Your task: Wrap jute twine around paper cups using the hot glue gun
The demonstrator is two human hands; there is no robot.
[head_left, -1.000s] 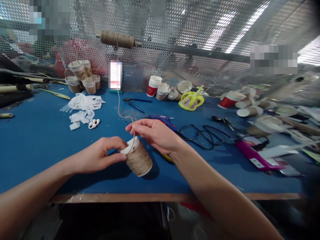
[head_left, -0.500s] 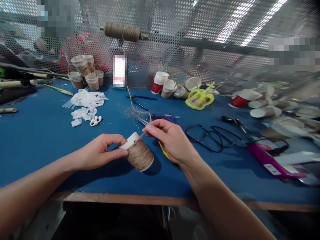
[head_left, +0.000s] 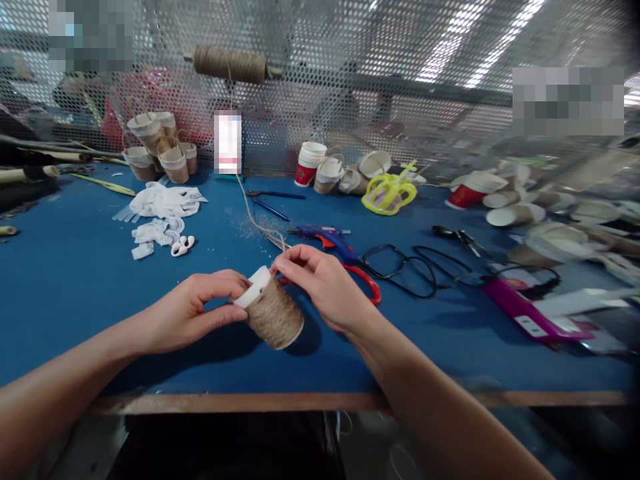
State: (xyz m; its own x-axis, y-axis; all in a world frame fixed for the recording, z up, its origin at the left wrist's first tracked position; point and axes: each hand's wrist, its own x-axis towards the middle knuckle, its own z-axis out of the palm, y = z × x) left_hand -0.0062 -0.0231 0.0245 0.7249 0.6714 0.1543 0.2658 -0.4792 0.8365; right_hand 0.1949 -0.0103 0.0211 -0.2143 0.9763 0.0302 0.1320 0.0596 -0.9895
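Note:
My left hand (head_left: 213, 303) grips a paper cup (head_left: 277, 313) by its white rim, thumb outside and fingers reaching in at the mouth. Brown twine covers the cup's side, and the cup leans with its base toward the lower right. At the rim's right side my right hand (head_left: 315, 280) is closed in a pinch on the twine (head_left: 255, 222). That strand runs up past the phone (head_left: 228, 143) to a twine spool (head_left: 230, 65) on a rod. Behind my right hand lie scissors with red handles (head_left: 373, 287), partly hidden, and a blue glue gun (head_left: 330, 240).
Blue-handled pliers (head_left: 275, 200) lie beyond the cup. White lace (head_left: 165, 200) is at the left, below stacked wrapped cups (head_left: 175, 163). A yellow basket (head_left: 389, 195) stands at the back. Black cable (head_left: 400, 270) and a purple power strip (head_left: 535, 313) occupy the right.
My right hand has come closer to the cup's rim along the twine. The cup has tilted slightly more upright. The whole view has shifted a little.

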